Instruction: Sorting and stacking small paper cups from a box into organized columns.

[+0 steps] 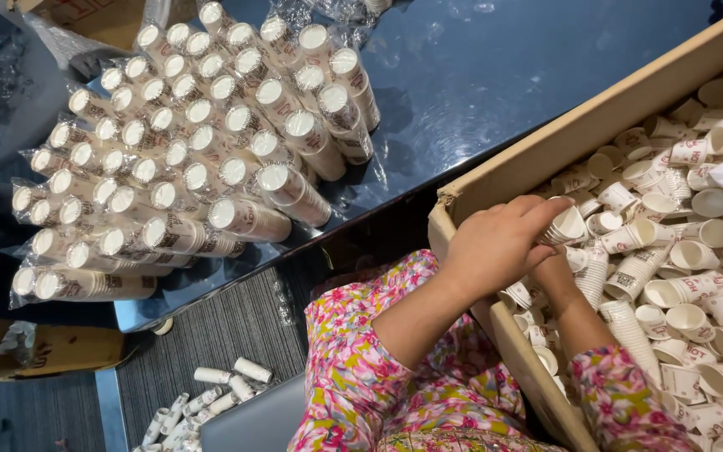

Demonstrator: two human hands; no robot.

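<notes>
Glossy dark counter (495, 75) carries bagged cup stacks (202, 151); grey carpet (219, 335) below. Left hand (495, 247) grip closed on paper cup (564, 226) in cardboard box (546, 151); right hand (556, 276) grip hidden, cannot tell.

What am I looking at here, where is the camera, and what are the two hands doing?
This single picture comes from a camera worn on a person's head, looking down at their own bare hands. There is no machine. Both arms, in pink flowered sleeves, reach into a large brown cardboard box filled with loose small white paper cups. The left hand grips one small white paper cup at the box's edge; the right hand sits mostly hidden beneath it, so what it holds is unclear. On the glossy dark blue table lie many clear-wrapped sleeves of stacked white cups. More cup stacks lie on the floor.
</notes>
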